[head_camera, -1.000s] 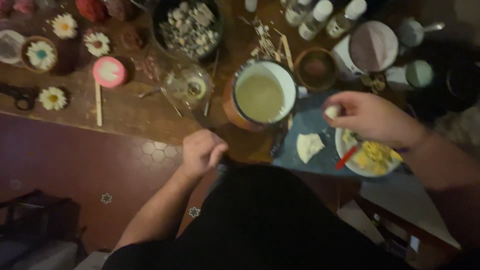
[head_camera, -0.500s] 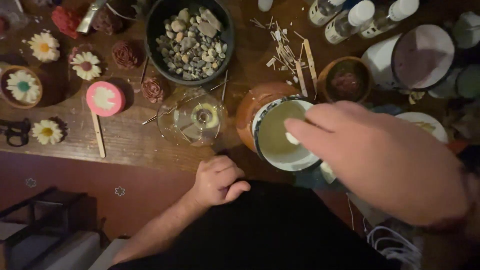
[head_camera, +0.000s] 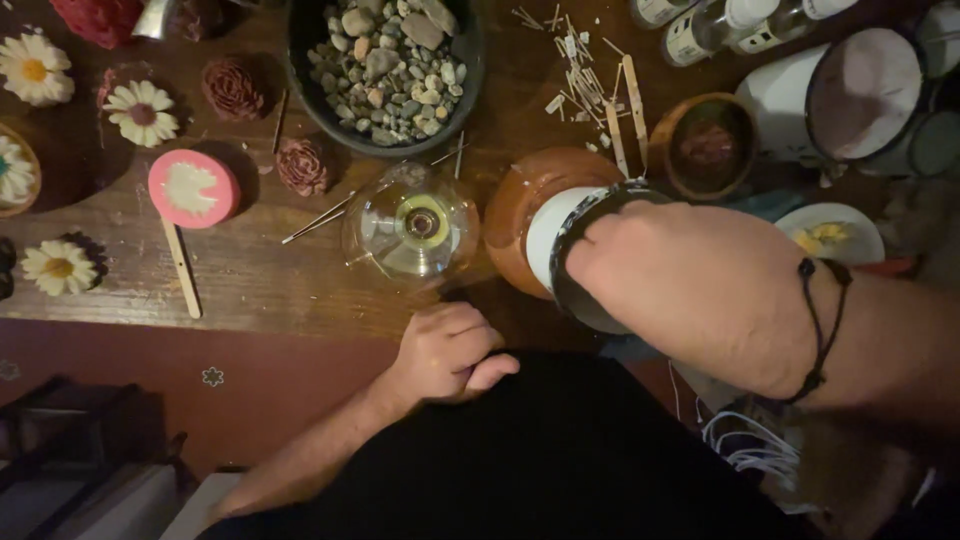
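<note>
Table: worn wooden top (head_camera: 250, 280), scratched, edge running across below the glass.
Left hand (head_camera: 445, 352): curled into a loose fist at the table edge, holding nothing visible, just below the glass.
Right hand (head_camera: 690, 285): big in view, back of hand up, covering the white mug (head_camera: 560, 235); fingers hidden, grip cannot be told; black cord bracelet (head_camera: 825, 320) on wrist.
Mug: white enamel, dark rim, sits on a round terracotta saucer (head_camera: 515, 215); contents hidden.
Glass (head_camera: 412, 225): clear, round, seen from above, between left hand and pebble bowl.
Bowl (head_camera: 385, 60): dark, full of grey pebbles.
Small wooden bowl (head_camera: 708, 145): dark inside.
Scattered: thin wooden sticks (head_camera: 590, 80), daisy-shaped pieces (head_camera: 140, 110), pink round mould (head_camera: 192, 188).
</note>
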